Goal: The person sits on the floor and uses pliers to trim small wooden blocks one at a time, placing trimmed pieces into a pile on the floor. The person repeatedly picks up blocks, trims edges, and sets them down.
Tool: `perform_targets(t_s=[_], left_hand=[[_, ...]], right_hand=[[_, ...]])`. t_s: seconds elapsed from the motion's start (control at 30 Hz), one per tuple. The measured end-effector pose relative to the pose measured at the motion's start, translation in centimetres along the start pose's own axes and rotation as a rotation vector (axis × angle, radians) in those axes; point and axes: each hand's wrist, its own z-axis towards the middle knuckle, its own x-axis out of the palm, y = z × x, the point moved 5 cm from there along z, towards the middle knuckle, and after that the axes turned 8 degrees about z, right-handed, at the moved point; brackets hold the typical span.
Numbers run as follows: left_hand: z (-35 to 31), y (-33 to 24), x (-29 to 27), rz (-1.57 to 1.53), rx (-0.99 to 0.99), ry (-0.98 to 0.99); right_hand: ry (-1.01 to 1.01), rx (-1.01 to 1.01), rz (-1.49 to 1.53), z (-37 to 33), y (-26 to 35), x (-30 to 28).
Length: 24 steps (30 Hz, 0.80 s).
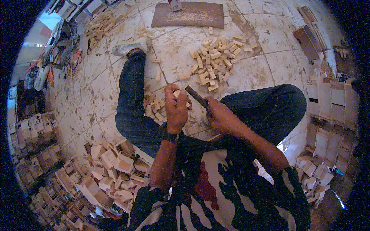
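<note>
The left hand (177, 109) is closed on a small wooden block (176, 93); the right hand (220, 115) grips a dark bar (197, 96), its tip just beside the block. Beyond lies a large heap of similar blocks (216, 61), with a smaller heap (157, 109) beside the left leg (131, 84). Work appears part-way; which heap is finished cannot be told.

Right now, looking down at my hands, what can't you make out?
All in the head view:
- Part of the small pale rectangular wooden block: covered by the left hand.
- The near end of the straight dark bar: hidden in the right hand.
- The far end of the white-and-red box: cut off by the top edge.
- The lowest pieces in the loose pale wooden heap: buried under others.
</note>
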Motion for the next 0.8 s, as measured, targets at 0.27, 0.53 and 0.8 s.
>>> perform_targets(t_s=[0.27, 0.53, 0.8], left_hand=[[-0.2, -0.1, 0.0, -0.057, -0.143, -0.048], [0.5, 1.2, -0.8, -1.005, -0.459, 0.21], [2.7, 7.9, 0.2, -0.356, -0.43, 0.037]], right_hand=[[-0.06, -0.001, 0.065, -0.3, -0.1, -0.2], [-0.226, 0.072, 0.551, -0.1, -0.2, -3.9], [-0.447, 0.168, 0.736, -0.8, -0.2, -6.6]])
